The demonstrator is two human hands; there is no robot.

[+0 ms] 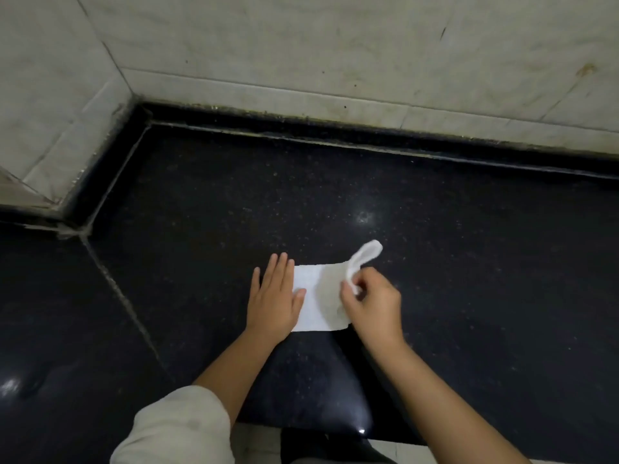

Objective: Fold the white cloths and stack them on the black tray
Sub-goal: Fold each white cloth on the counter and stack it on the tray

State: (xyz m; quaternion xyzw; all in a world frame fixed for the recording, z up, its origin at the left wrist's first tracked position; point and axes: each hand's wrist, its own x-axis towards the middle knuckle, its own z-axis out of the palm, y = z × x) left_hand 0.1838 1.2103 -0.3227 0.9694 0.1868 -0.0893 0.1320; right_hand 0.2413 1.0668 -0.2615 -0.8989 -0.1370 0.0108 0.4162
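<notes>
Dark speckled stone surface (469, 262) carries the small white cloth (315, 296) at centre. At nine o'clock of it the left hand (274, 296), grip flat, pins the edge; at three o'clock the right hand (371, 303), grip pinching a raised corner, is mid-fold. Next, that corner probably needs laying leftward and pressing flat; no black tray is in view.

This looks like a kitchen or utility corner of a home: a polished black speckled stone worktop (435, 262) with seams between its slabs runs into a corner, backed by pale, stained wall tiles (301, 45) with grime along the joint where stone meets wall
</notes>
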